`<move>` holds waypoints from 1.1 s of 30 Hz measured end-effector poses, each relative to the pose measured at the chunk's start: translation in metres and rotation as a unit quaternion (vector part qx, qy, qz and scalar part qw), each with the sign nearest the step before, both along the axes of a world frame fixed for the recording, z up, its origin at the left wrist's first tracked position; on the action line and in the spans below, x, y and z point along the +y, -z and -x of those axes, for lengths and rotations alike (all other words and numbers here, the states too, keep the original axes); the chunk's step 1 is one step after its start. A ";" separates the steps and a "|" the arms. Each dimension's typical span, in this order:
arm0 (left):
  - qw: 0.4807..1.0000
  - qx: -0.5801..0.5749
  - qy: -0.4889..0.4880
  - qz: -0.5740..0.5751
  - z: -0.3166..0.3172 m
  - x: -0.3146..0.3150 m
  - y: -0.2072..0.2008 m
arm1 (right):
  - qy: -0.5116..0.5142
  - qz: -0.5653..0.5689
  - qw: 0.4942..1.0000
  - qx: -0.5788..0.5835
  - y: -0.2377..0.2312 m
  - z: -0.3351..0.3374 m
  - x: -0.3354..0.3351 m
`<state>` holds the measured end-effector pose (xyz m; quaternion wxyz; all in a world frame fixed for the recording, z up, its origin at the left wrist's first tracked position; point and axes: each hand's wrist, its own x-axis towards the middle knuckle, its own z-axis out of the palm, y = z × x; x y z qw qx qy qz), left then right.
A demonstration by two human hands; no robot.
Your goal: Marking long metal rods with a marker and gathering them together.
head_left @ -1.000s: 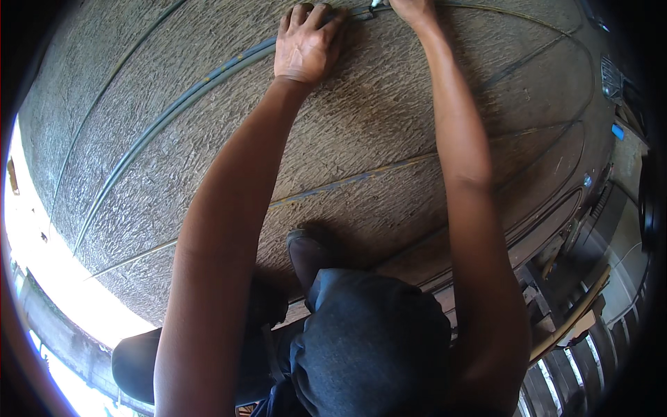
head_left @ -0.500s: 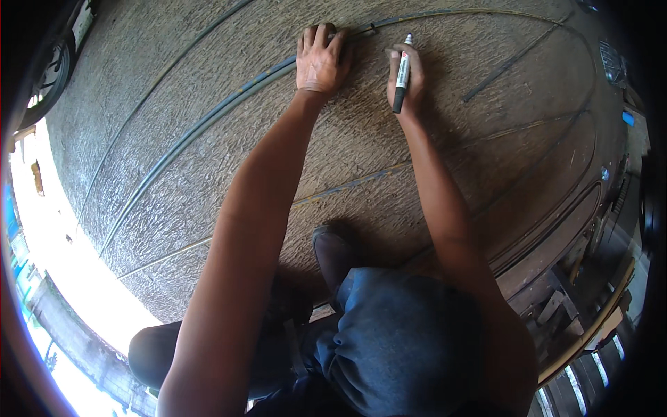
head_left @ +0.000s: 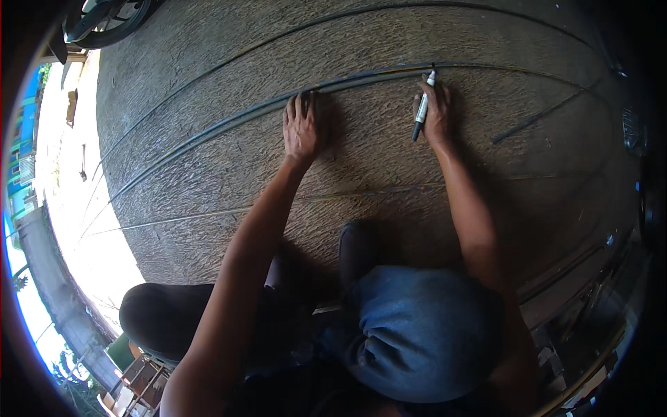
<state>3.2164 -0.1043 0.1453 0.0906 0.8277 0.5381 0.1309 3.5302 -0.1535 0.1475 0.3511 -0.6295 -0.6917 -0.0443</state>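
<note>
My right hand (head_left: pixel 436 117) is closed on a white marker pen (head_left: pixel 424 104) with a dark rear end. The marker's tip is at a small dark tie or mark (head_left: pixel 433 65) on the long thin metal rods (head_left: pixel 361 76). These rods lie side by side on the ground in a gentle curve. My left hand (head_left: pixel 301 132) reaches the rods further left, fingers stretched out and fingertips at their near side. Whether those fingertips press on the rods cannot be made out.
Another long rod (head_left: pixel 278 38) lies beyond, and a thin one (head_left: pixel 340 195) nearer my feet. A short dark bar (head_left: pixel 538 117) rests at the right. The rough concrete floor (head_left: pixel 368 153) runs to a sunlit strip at left. A motorcycle wheel (head_left: pixel 114 28) stands at the far left.
The view has shifted. My left hand has slid left along the rods, further from my right hand. The marker's tip has come to the dark spot on the rods.
</note>
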 end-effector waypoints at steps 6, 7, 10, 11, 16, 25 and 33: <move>0.997 0.037 0.024 -0.066 0.026 -0.002 -0.010 | -0.069 -0.012 0.997 0.005 -0.005 0.015 -0.007; 0.997 0.009 0.030 -0.065 0.034 -0.002 -0.012 | -0.100 0.030 0.994 0.038 -0.005 0.019 -0.009; 0.996 0.016 0.082 -0.034 0.052 0.000 -0.014 | -0.086 0.087 0.990 -0.062 -0.003 0.023 -0.014; 0.994 0.033 0.099 -0.026 0.055 0.002 -0.014 | -0.075 0.132 0.986 -0.074 0.000 0.024 -0.013; 0.982 0.034 0.174 -0.068 0.060 0.005 -0.017 | -0.102 0.229 0.967 0.046 0.018 0.025 0.002; 0.954 -0.042 0.290 -0.066 0.066 0.044 -0.075 | -0.166 0.026 0.984 -0.066 -0.073 0.010 0.027; 0.910 0.038 0.327 -0.251 0.070 0.144 -0.086 | -0.170 0.000 0.982 -0.080 -0.131 0.026 0.145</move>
